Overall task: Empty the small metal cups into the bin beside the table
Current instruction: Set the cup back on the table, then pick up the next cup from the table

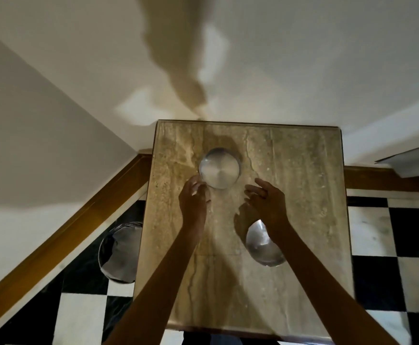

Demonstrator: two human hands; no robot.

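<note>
Two small metal cups stand on a beige stone table. The far cup sits left of centre toward the back, its shiny inside showing nothing that I can make out. The near cup is partly covered by my right forearm. My left hand hovers at the far cup's near-left rim, fingers curled and apart, maybe brushing it. My right hand is spread open to the right of that cup, holding nothing. The bin, round and metal-rimmed with a dark liner, stands on the floor left of the table.
A black-and-white checkered floor surrounds the table. White walls with a wooden skirting board meet in a corner behind the table. A grey ledge juts in at the right.
</note>
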